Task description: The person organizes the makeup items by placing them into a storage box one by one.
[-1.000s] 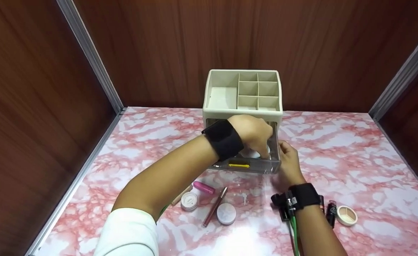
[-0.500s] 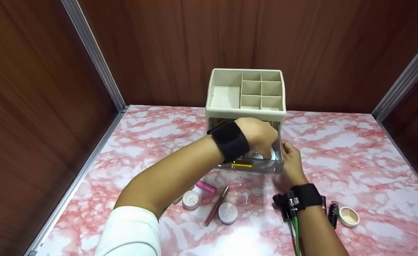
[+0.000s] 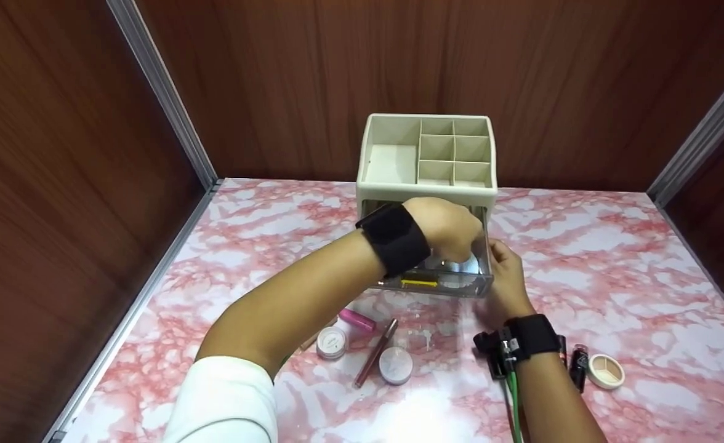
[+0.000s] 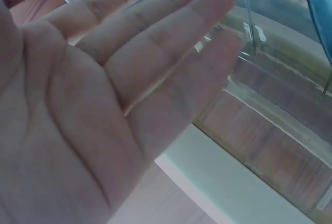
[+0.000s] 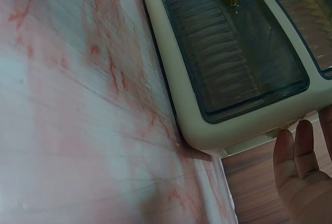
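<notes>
A: Where is the left hand (image 3: 445, 227)?
B: Above the pulled-out drawer (image 3: 460, 285) of the cream box (image 3: 426, 192). Its fingers are almost straight and set close together, with the tips at a shiny round thing (image 3: 468, 264) inside.
A: And the right hand (image 3: 508, 280)?
B: Beside the box, on its right. The fingers are nearly straight, with the tips at the side wall; its thumb I cannot tell.
A: What stands in the way?
B: The black strap (image 3: 396, 240) on the left wrist covers the drawer's left part. The left forearm (image 3: 300, 295) partly hides a light-brown thing (image 3: 309, 342) on the table (image 3: 583, 246). The right wrist covers part of a dark tube (image 3: 562, 349).
A: Other things?
B: In front of the drawer lie a pink tube (image 3: 357, 320), a small jar (image 3: 332, 343), a thin reddish tube (image 3: 376, 355) and a white round pot (image 3: 396, 365). At far right, a black lipstick (image 3: 579, 368) is just beside a round palette (image 3: 606, 371).
</notes>
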Action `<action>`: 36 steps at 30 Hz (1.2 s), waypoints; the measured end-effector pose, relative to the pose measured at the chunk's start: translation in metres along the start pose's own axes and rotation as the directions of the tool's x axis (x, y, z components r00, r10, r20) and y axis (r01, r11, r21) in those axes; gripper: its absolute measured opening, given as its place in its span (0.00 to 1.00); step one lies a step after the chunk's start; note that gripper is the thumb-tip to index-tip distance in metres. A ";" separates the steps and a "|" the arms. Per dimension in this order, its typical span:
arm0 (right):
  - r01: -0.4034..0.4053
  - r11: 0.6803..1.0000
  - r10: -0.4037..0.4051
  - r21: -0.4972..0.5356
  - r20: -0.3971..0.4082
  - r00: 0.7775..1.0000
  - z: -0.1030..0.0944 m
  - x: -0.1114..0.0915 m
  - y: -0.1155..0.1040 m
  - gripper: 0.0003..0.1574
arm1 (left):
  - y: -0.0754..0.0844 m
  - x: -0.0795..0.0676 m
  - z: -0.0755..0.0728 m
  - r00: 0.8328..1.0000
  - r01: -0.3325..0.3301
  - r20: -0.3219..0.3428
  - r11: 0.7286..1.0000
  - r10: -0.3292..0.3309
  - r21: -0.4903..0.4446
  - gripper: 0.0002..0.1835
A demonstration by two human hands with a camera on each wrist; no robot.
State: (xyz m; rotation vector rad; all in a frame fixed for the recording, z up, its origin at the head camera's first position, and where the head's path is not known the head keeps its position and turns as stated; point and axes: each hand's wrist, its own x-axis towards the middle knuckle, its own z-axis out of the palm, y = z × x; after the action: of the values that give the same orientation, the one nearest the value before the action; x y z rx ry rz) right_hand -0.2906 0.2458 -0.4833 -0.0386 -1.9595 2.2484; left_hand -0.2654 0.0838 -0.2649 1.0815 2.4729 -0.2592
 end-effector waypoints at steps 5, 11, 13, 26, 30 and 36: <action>-0.011 0.998 0.011 0.060 0.005 1.000 0.002 0.000 -0.001 0.32 | -0.004 -0.005 -0.004 0.999 -0.026 0.030 0.999 0.028 -0.038 0.26; 0.066 0.995 -0.062 -0.072 0.062 0.996 -0.005 -0.002 -0.012 0.23 | -0.011 -0.022 -0.009 0.992 -0.093 -0.087 0.995 0.090 -0.033 0.18; 0.142 0.974 -0.127 -0.174 0.095 0.987 -0.006 -0.005 -0.024 0.19 | -0.018 -0.033 -0.009 0.982 -0.090 -0.173 0.994 0.080 -0.054 0.17; 0.310 0.874 -0.309 -0.374 0.062 0.949 -0.005 -0.014 -0.068 0.27 | -0.078 -0.093 0.044 0.614 -0.304 -0.789 0.914 -0.027 -0.268 0.23; 0.389 0.865 -0.406 -0.316 0.013 0.914 -0.012 -0.014 -0.070 0.25 | -0.087 -0.090 0.073 0.462 -0.325 -0.881 0.907 -0.096 -0.269 0.22; 0.491 0.807 -0.529 -0.328 -0.030 0.848 -0.011 -0.034 -0.095 0.20 | -0.096 -0.091 0.112 0.317 -0.284 -0.938 0.929 -0.142 -0.237 0.20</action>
State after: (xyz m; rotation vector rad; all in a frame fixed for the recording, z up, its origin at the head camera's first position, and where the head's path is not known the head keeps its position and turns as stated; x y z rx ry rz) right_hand -0.2464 0.2639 -0.3935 0.2805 -1.9422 1.5517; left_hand -0.2465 -0.0787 -0.3231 1.3982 3.1863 1.2537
